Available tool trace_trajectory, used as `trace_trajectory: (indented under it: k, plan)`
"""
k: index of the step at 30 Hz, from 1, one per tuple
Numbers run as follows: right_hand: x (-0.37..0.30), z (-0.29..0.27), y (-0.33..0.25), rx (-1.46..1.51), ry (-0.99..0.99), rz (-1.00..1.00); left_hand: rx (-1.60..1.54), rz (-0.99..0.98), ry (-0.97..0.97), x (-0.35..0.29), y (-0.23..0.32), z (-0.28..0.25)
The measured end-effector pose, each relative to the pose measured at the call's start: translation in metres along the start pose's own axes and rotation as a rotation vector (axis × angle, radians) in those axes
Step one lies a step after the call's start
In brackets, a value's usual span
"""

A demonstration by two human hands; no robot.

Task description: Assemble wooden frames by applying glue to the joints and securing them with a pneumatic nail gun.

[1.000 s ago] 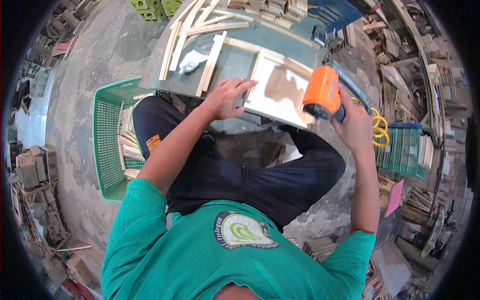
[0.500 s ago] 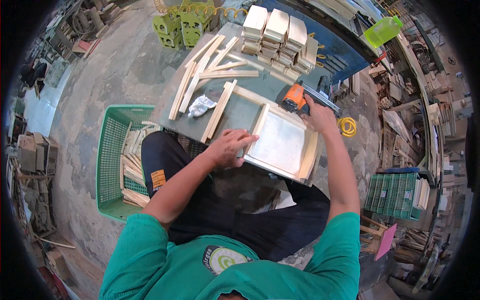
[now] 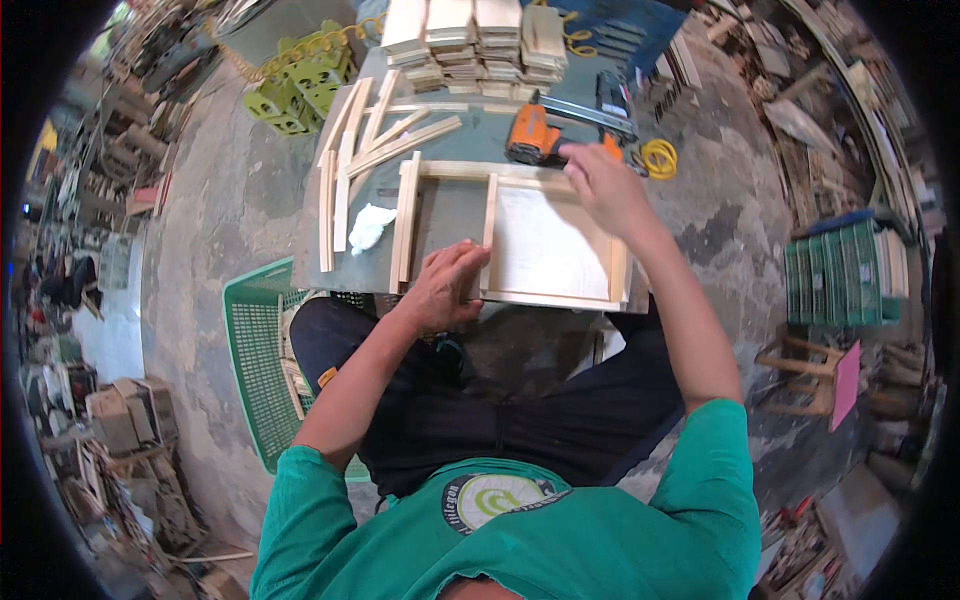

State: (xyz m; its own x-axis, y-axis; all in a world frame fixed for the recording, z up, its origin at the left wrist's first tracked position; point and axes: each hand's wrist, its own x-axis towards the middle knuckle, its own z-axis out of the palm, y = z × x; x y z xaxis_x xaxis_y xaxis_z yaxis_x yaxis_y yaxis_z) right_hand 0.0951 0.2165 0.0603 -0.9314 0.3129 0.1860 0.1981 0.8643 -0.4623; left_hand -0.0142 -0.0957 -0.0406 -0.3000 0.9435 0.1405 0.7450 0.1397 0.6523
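A pale wooden frame (image 3: 560, 298) with a white panel (image 3: 545, 240) in its right section lies at the table's near edge. My left hand (image 3: 446, 288) grips its near side by the middle slat (image 3: 490, 225), fingers on top and thumb lower down. Beyond the frame, an orange nail gun (image 3: 530, 136) rests on its side on the table. My right hand (image 3: 605, 188) is at the nail gun's handle, fingers bent and loosely apart, not wrapped round it; the contact is hard to make out.
Loose wooden strips (image 3: 345, 170) and a crumpled white bag (image 3: 371, 227) lie left on the grey table (image 3: 455, 140). Wooden boards (image 3: 450, 45) are stacked at the back. A green basket (image 3: 262, 370) stands by my left leg. A yellow coiled hose (image 3: 658, 158) is at the right.
The whole view has shifted and turned with my head. My right hand has loosened from the nail gun and drawn slightly back. My left hand stays at the frame's middle slat.
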Motion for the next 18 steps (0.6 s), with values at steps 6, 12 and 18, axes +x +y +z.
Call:
trace_trajectory:
  k: [6,12,18]
  plan:
    - [-0.155,0.028,-0.067,0.44,-0.027,0.15,0.025,0.022,0.331,0.032,0.045,-0.033]
    - [-0.19,0.093,-0.078,0.562,-0.145,0.538,0.235,0.346,0.159,0.155,0.067,-0.013]
    - [-0.18,0.103,-0.076,0.67,-0.062,0.454,0.665,0.214,-0.056,0.207,0.017,0.032]
